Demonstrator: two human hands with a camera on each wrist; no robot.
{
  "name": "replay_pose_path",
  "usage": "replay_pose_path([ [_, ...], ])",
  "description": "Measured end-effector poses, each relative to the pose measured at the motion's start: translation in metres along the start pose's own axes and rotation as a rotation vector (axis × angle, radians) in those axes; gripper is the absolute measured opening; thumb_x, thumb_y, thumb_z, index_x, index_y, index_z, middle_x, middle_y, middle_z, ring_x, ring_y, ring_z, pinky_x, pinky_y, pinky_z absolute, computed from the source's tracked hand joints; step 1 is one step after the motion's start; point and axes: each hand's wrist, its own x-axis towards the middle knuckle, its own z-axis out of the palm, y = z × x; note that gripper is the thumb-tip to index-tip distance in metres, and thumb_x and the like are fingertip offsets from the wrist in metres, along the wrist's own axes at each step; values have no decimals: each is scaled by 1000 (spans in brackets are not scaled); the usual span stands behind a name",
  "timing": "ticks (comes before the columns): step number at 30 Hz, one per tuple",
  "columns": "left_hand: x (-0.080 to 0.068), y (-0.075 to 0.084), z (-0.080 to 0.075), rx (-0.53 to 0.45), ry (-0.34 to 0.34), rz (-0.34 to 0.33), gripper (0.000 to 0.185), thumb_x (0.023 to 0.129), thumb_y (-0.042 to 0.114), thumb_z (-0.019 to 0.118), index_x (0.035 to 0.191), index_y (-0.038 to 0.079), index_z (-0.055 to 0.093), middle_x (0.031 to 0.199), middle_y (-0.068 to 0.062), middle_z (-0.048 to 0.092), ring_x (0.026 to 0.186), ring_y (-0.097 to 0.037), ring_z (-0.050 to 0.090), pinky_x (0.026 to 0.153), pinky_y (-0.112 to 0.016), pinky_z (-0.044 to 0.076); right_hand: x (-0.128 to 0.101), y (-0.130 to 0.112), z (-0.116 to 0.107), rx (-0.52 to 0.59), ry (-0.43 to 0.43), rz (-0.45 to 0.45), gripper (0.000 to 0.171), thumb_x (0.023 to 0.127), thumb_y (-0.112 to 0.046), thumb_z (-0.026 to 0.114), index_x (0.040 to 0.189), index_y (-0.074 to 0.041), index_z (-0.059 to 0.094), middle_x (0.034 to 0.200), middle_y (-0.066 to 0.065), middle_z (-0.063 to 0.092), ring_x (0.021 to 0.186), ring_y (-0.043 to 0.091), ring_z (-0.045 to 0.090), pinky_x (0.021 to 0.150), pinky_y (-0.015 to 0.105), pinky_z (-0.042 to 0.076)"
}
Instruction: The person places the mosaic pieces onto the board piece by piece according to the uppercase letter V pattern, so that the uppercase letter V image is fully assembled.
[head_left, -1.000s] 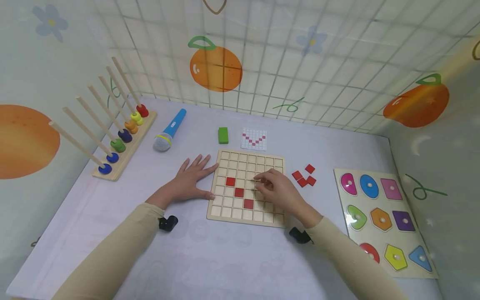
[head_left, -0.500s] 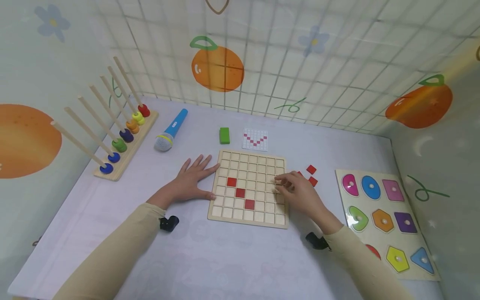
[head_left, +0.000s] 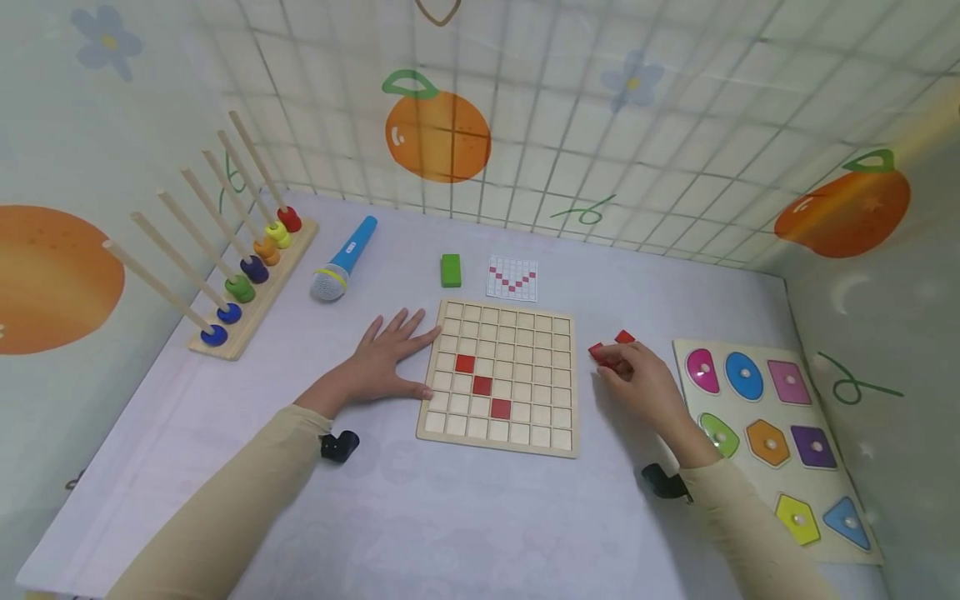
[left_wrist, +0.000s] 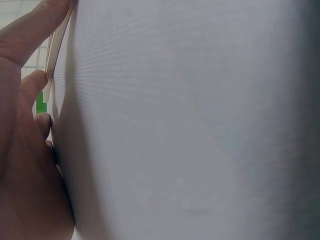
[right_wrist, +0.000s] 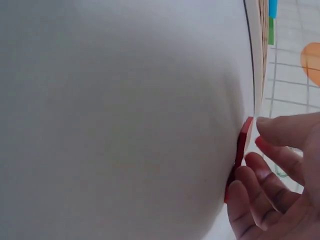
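A square wooden grid board [head_left: 532, 373] lies flat on the white cloth. Three red square tiles [head_left: 482, 386] sit in its cells in a diagonal line. My left hand [head_left: 382, 358] rests with spread fingers at the board's left edge, thumb and fingertips touching the rim. Right of the board, my right hand [head_left: 643, 385] hovers low over loose red tiles [head_left: 625, 337] and partly hides them. In the right wrist view, thumb and fingers are loosely bent and apart, close beside a red tile [right_wrist: 243, 137].
Behind the board lie a green block [head_left: 451, 271] and a pattern card [head_left: 512, 278] with a red V. A blue toy microphone [head_left: 345, 258] and a peg stand with coloured rings [head_left: 262, 308] are at left. A shape puzzle board [head_left: 738, 417] lies at right, beside my right forearm.
My right hand has moved right from above the grid board to the loose red tiles. The left hand stays at the board's edge, and the three tiles on the board are unchanged.
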Motion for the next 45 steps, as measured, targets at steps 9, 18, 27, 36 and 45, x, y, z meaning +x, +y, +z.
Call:
replay_pose_path([
  [9, 0, 0, 0, -3, -3, -3, 107, 78, 69, 75, 163, 28, 25, 172, -6, 2, 157, -29, -10, 123, -53, -13, 1, 10, -3, -29, 3, 51, 35, 94, -13, 74, 127, -4, 67, 108, 15, 63, 98, 32, 61, 86, 46, 57],
  [18, 0, 1, 0, -10, -13, -14, 108, 77, 70, 75, 163, 28, 25, 172, -5, 1, 156, -29, -11, 123, -52, -14, 1, 8, -4, -56, -15, 41, 36, 92, -15, 76, 125, -2, 68, 107, 16, 65, 97, 32, 62, 84, 47, 58],
  [27, 0, -1, 0, -9, -16, -18, 108, 77, 71, 75, 163, 29, 24, 172, -5, 0, 156, -29, -11, 123, -52, -14, 3, 8, -3, -58, -44, 40, 31, 91, -9, 76, 119, -6, 65, 108, 15, 66, 96, 31, 62, 83, 44, 58],
  [36, -1, -1, -1, -12, -17, -15, 108, 78, 70, 75, 163, 28, 24, 172, -6, 1, 156, -30, -11, 123, -53, -13, 2, 2, -1, -88, -84, 48, 35, 91, -10, 76, 122, -12, 59, 103, 14, 67, 88, 28, 60, 74, 36, 59],
  [45, 1, -3, 1, -2, -19, -10, 107, 79, 70, 73, 163, 29, 23, 172, -4, -1, 156, -28, -12, 123, -51, -14, -2, 5, -4, -90, -48, 5, 32, 91, -9, 76, 118, -13, 60, 95, 11, 69, 83, 26, 63, 71, 36, 58],
])
